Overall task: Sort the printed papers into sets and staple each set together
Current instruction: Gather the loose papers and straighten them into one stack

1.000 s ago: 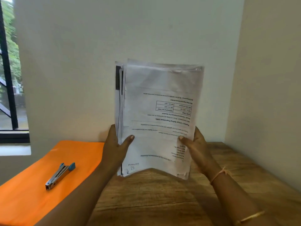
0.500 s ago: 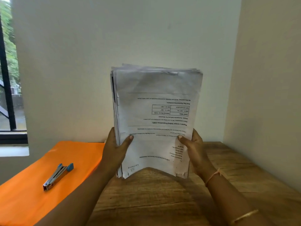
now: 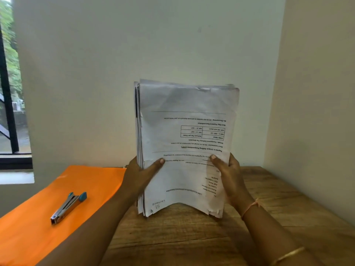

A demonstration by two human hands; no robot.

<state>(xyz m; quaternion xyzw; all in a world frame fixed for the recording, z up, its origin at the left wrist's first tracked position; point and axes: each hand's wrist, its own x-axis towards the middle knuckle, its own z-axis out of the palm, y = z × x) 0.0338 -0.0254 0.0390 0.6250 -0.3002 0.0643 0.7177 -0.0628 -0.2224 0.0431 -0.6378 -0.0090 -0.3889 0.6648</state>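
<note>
Bare wood of the table (image 3: 192, 237), set into a pale-walled corner, carries the work. A thick stack of printed papers (image 3: 184, 104) stands on end near its middle, the print upside down to the holder. I can't tell whether its lower corners touch the wood. The left hand (image 3: 140, 175) and right hand (image 3: 230, 175) clasp its two sides low down, fingers (image 3: 234, 162) curled round the edges and thumbs on the front sheet. It looks like squaring-up, with no sets parted yet. Next, I'd say, the pile wants laying flat and turning, then splitting. The stapler (image 3: 67, 207) waits well apart to the left on an orange folder (image 3: 92, 181), below the window (image 3: 11, 93).
</note>
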